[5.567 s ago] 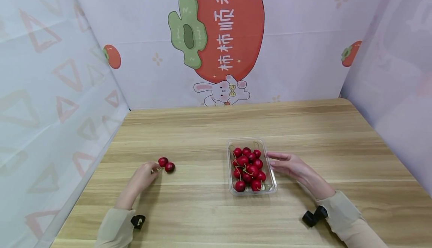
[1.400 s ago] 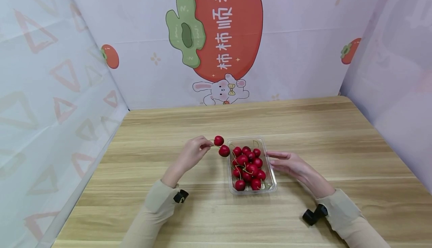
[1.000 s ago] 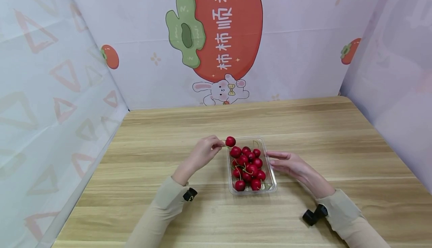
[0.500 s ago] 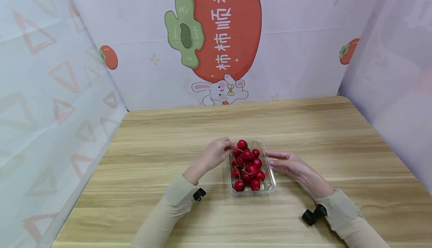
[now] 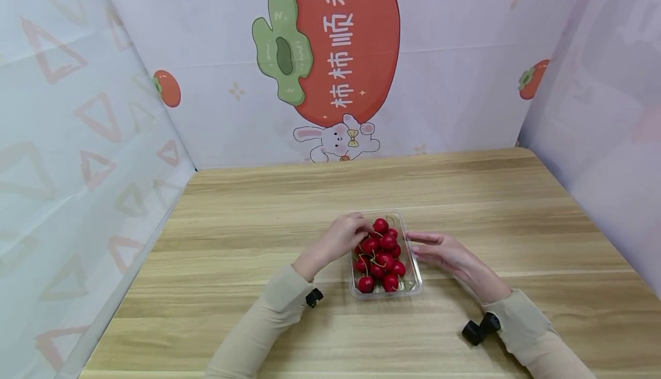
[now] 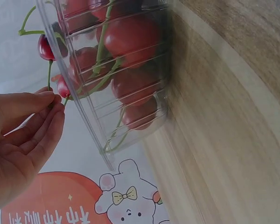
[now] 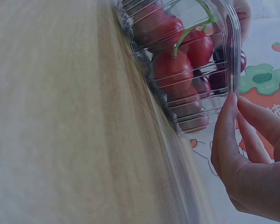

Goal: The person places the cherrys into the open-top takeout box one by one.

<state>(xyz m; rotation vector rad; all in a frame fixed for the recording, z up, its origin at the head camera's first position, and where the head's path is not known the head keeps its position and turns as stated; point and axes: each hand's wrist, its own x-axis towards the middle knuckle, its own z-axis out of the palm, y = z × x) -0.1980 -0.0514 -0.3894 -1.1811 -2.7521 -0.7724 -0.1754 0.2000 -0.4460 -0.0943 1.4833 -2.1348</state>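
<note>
A clear plastic box (image 5: 385,295) on the wooden table holds several red cherries (image 5: 384,261) with green stems. Over its far left rim, my left hand (image 5: 342,235) pinches the stems of two cherries between thumb and fingertips. One of this pair (image 5: 381,226) is near the box's far end; the other (image 5: 388,242) lies against the pile. In the left wrist view, a stem runs from the left hand (image 6: 25,128) to a dark red cherry (image 6: 45,48). At the box's right side, my right hand (image 5: 446,253) touches the rim with fairly straight fingertips (image 7: 229,105).
The wooden table (image 5: 258,195) extends around the box. A white printed cloth (image 5: 439,92) hangs behind it, with more cloth on the left and right sides. Black wrist devices (image 5: 481,329) sit by the beige sleeves.
My left hand has picked up two cherries by their stems from the table's left, carried them right and lowered them into the box. My right hand has stayed at the rim.
</note>
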